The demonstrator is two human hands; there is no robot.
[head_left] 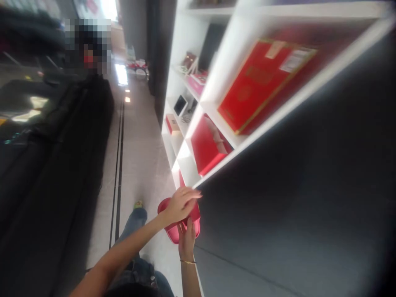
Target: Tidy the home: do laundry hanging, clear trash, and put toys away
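Note:
A pair of red slide slippers (173, 236) is held side by side in front of me, at the lower middle of the view. My right hand (187, 241), with a thin gold bracelet at the wrist, grips them from the near side, its fingers at the straps. Over the slippers lies my left hand (181, 205), its fingers stretched out towards the right. Whether its palm touches them I cannot tell. Part of the slippers is hidden behind both hands.
To the right stands a white shelf unit (185, 150) holding a red box (208, 148), a large red and gold box (262, 78) and a small dark-screened device (180, 104). A dark sofa (80, 152) lines the left. Further off is a person (89, 47).

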